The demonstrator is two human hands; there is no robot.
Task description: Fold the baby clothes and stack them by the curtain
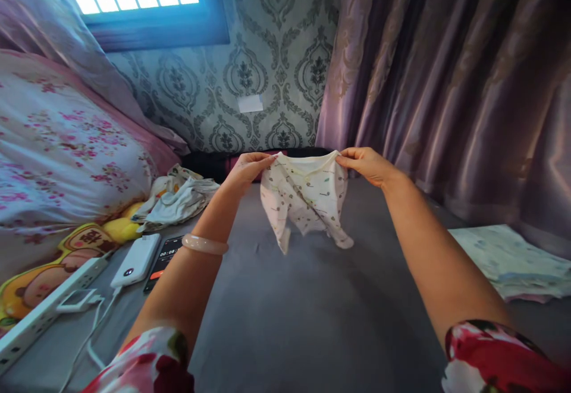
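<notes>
A small white baby top point(307, 188) with a tiny scattered print hangs between my hands above the grey sheet point(294, 316). My left hand point(252, 167) pinches its left shoulder corner, and my right hand point(363, 164) pinches the right one, so the neckline is stretched nearly straight. The sleeves dangle down and the body folds inward beneath the neck. To the left lies a rumpled heap of pale baby clothes point(182, 200). On the far right is a flat stack of folded light cloth point(508, 256).
Along the left are a white power strip point(57, 295), a power bank point(136, 259) with cables, a phone point(166, 256) showing a timer, and yellow plush toys point(89, 241). A floral bedding pile point(75, 149) rises behind them. Purple curtains point(446, 84) hang at right.
</notes>
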